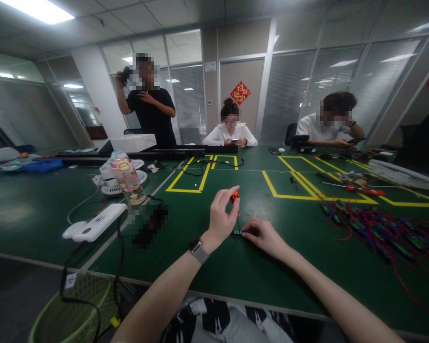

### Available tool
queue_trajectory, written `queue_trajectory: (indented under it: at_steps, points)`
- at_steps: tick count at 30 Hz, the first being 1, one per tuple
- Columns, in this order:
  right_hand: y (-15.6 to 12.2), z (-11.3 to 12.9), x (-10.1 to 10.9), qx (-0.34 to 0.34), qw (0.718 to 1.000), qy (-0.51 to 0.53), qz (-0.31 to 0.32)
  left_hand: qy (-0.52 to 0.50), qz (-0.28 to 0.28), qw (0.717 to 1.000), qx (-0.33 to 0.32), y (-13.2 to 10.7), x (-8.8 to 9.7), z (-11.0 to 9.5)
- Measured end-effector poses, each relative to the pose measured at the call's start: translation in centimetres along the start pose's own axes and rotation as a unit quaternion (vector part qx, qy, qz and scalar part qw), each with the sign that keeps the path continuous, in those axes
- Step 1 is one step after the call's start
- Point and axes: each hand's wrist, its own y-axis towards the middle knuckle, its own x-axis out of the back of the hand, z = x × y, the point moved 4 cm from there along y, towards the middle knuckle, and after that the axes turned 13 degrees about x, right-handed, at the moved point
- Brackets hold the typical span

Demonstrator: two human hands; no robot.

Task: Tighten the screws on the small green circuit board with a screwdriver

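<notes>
My left hand (221, 216) is raised over the green table (236, 267), fingers pinched on the orange handle of a small screwdriver (235, 196) that points down. Under its tip lies a small green circuit board (238, 232). My right hand (266, 236) rests on the table just to the right, fingers pressed on that board. A watch sits on my left wrist.
A heap of red and black wired boards (375, 226) lies at the right, a red screwdriver (364, 190) behind it. At the left stand a drink bottle (127, 177), a white power strip (95, 224) and cables. A green basket (71, 314) sits below the table edge. Three people are at the far side.
</notes>
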Motion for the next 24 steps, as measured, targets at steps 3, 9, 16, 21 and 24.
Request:
queue_trajectory:
  at_steps: [3, 9, 16, 21, 24]
  points:
    - [0.00, 0.07, 0.01, 0.002, 1.000, -0.006, -0.006, 0.016, -0.022, 1.000, -0.006, 0.01, 0.20, 0.00]
    - [-0.05, 0.04, -0.02, 0.004, 1.000, -0.002, -0.001, -0.002, 0.001, 1.000, 0.001, -0.08, 0.13, -0.12]
    - [-0.05, -0.06, -0.07, 0.001, 1.000, -0.002, 0.001, 0.018, -0.025, 0.999, 0.011, 0.13, 0.23, 0.26]
    - [-0.04, 0.14, 0.02, 0.006, 1.000, -0.002, -0.001, 0.015, -0.008, 1.000, 0.011, -0.08, 0.05, 0.15]
    - [-0.04, 0.12, 0.00, 0.009, 1.000, 0.000, -0.001, 0.005, 0.010, 1.000, 0.016, 0.01, -0.10, 0.21]
